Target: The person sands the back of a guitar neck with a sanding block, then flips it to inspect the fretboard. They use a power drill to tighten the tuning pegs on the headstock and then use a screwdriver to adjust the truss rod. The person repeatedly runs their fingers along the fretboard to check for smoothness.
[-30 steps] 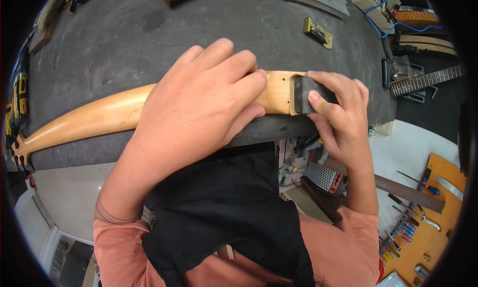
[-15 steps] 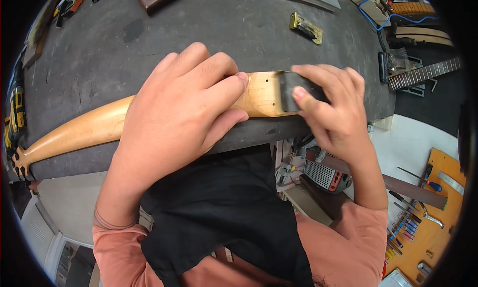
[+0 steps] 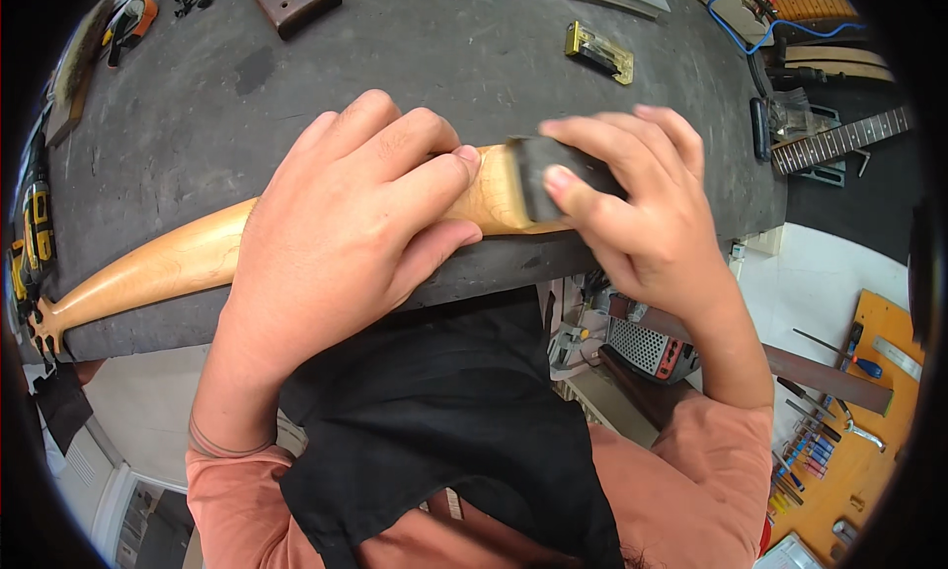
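Note:
A pale wooden guitar neck (image 3: 163,258) lies back side up along the near edge of the dark workbench (image 3: 415,46), its headstock at the far left. My left hand (image 3: 351,209) is closed over its middle, thumb on the near side and fingers on the far side. With its thumb and fingers, my right hand (image 3: 647,209) grips a black sanding block (image 3: 533,184). The block rests on the squared heel end of the neck and hides the screw holes there. Its edge is slightly smeared by motion.
Beyond the neck lie a small yellow-framed metal part (image 3: 599,54) and a brown block with holes (image 3: 291,1). A brush (image 3: 77,80) and a yellow-black tool (image 3: 38,214) sit at left. A fretted neck (image 3: 839,142) lies at right, above a tool board (image 3: 839,451).
My right hand has slid the sanding block leftward along the heel, covering the screw holes that showed before. My left hand keeps its hold on the neck. The whole view has shifted slightly.

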`<move>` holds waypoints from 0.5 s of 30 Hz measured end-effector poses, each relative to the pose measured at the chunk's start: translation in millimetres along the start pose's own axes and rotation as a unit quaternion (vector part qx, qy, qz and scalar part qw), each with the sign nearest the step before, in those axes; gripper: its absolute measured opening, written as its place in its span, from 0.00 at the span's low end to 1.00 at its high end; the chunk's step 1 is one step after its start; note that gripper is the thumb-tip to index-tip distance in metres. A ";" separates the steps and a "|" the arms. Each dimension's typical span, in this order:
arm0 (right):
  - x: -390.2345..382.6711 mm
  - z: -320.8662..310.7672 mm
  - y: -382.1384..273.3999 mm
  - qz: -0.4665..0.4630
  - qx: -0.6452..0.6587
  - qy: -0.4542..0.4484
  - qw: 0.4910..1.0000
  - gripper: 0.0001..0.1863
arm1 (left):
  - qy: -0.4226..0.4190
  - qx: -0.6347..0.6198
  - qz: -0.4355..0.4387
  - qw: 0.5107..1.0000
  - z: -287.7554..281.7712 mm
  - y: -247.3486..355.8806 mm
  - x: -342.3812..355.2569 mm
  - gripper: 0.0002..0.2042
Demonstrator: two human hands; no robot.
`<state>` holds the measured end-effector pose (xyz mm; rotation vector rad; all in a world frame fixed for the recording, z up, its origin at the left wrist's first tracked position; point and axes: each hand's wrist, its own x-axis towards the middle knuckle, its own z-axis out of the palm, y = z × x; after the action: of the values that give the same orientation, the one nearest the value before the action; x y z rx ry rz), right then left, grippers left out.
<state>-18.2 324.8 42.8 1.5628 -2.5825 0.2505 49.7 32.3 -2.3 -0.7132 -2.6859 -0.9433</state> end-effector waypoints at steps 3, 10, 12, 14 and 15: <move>-15.4 -5.5 6.8 0.011 -0.006 -0.007 1.000 0.16 | 0.000 0.002 -0.001 1.000 -0.7 1.1 0.9 0.19; -21.9 -10.7 5.9 0.013 -0.011 -0.036 0.999 0.17 | -0.003 0.003 -0.002 1.000 -0.4 1.2 1.4 0.20; -26.2 -10.5 5.8 0.020 -0.008 -0.029 0.999 0.16 | -0.003 0.003 -0.001 1.000 0.6 1.6 2.3 0.20; -11.8 -2.6 -1.1 0.006 -0.010 -0.004 1.000 0.16 | -0.002 -0.001 0.004 1.000 1.4 -0.2 2.6 0.20; -14.3 -3.2 0.2 0.004 -0.011 -0.005 1.000 0.16 | -0.004 0.000 0.002 1.000 0.9 -0.4 2.2 0.20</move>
<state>-11.8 338.0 43.3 1.5504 -2.5901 0.2153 47.7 33.4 -2.5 -0.7237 -2.6915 -0.9414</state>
